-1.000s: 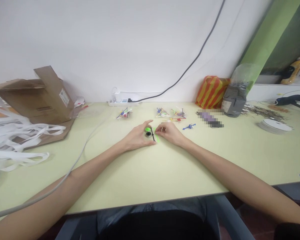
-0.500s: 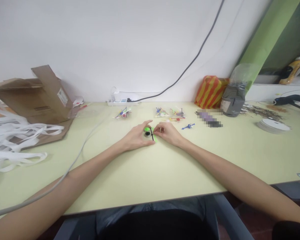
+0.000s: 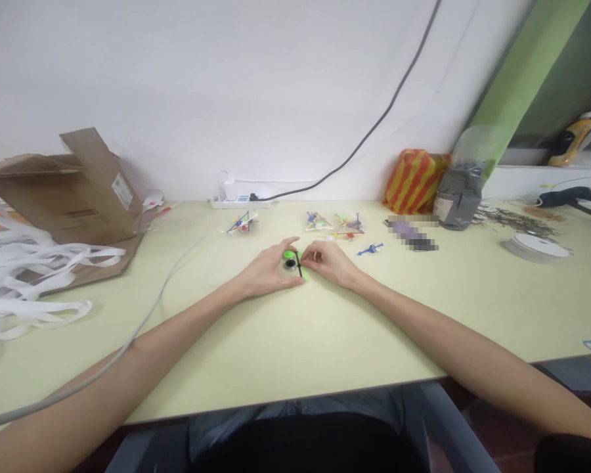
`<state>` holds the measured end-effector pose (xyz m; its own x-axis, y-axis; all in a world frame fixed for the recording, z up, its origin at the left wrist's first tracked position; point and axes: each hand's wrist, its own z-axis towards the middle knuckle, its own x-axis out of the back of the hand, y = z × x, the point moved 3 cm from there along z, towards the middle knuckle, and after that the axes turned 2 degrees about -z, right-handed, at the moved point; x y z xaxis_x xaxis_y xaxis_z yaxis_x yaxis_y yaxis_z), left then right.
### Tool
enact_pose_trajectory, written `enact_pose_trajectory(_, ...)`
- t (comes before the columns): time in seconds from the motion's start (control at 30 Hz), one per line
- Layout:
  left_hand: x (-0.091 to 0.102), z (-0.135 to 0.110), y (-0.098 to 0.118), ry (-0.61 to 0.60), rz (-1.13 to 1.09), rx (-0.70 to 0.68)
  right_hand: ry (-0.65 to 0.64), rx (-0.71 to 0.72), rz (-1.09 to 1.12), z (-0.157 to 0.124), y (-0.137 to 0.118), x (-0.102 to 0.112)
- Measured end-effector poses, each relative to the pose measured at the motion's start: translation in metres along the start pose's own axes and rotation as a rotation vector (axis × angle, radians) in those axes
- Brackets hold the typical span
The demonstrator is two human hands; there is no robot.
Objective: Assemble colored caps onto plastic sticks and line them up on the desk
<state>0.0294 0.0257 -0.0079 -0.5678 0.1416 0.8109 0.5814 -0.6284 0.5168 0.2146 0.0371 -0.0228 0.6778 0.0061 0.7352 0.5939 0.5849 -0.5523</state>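
Both my hands meet at the middle of the pale yellow-green table. My left hand curls round a small toy made of green and black wheels with a thin black rod. My right hand pinches the same toy from the right, fingers closed at the rod. Small colourful plastic parts in clear bags lie just behind my hands, and a loose blue piece rests to the right.
An open cardboard box and a heap of white straps fill the left. A grey cable crosses the table. A power strip, a striped bag, a grey pouch and a white reel stand behind and right.
My right fingers have closed in a little nearer to the black rod of the toy. The left hand has stayed in place.
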Motion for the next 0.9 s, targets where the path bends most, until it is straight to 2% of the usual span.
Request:
enact_pose_trajectory(0.07,0.001,-0.001,0.001,0.009,-0.007,0.015,0.003,0.012,0.005,0.000,-0.002,0.000)
enact_pose_trajectory(0.13,0.003,-0.002,0.002,0.035,-0.024,0.043,0.059,0.033,0.011,0.001,-0.004,0.007)
enact_pose_trajectory(0.27,0.010,-0.005,-0.002,0.135,-0.056,0.085,0.305,0.055,-0.096,-0.001,0.003,0.047)
enact_pose_trajectory(0.3,0.011,-0.006,-0.003,0.156,-0.047,0.088,0.326,0.041,-0.158,-0.003,0.008,0.059)
enact_pose_trajectory(0.33,0.012,-0.007,-0.004,0.173,-0.027,0.085,0.323,0.010,-0.229,-0.004,0.015,0.071)
enact_pose_trajectory(0.4,0.014,-0.007,-0.004,0.192,0.033,0.055,0.199,-0.060,-0.366,-0.007,0.031,0.090)
enact_pose_trajectory(0.5,0.013,-0.006,-0.001,0.196,0.127,-0.023,0.053,-0.130,-0.452,-0.011,0.053,0.105)
enact_pose_trajectory(0.6,0.012,-0.005,0.002,0.186,0.171,-0.079,0.017,-0.146,-0.476,-0.012,0.062,0.102)
enact_pose_trajectory(0.9,0.011,-0.006,0.005,0.172,0.181,-0.102,0.014,-0.164,-0.514,0.000,0.059,0.065)
